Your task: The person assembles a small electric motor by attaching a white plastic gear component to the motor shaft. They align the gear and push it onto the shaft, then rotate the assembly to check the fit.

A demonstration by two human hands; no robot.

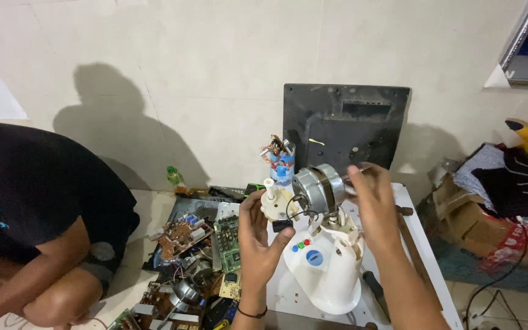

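Observation:
A silver round fan motor (319,188) sits on top of a white plastic fan neck (327,269) with red, green and blue buttons. My left hand (258,235) cups a cream plastic gear housing (274,203) at the motor's left, next to a small black plug on wires. My right hand (371,205) reaches over the motor's right side, fingers pinched near its shaft; whatever it grips is blurred. The fan neck stands on a white tabletop (407,211).
A black flat panel (343,122) leans on the wall behind. Circuit boards (227,241) and loose parts lie heaped at the left. Another person in a black shirt (32,183) crouches at far left. Cardboard boxes and clothes (496,201) pile at right.

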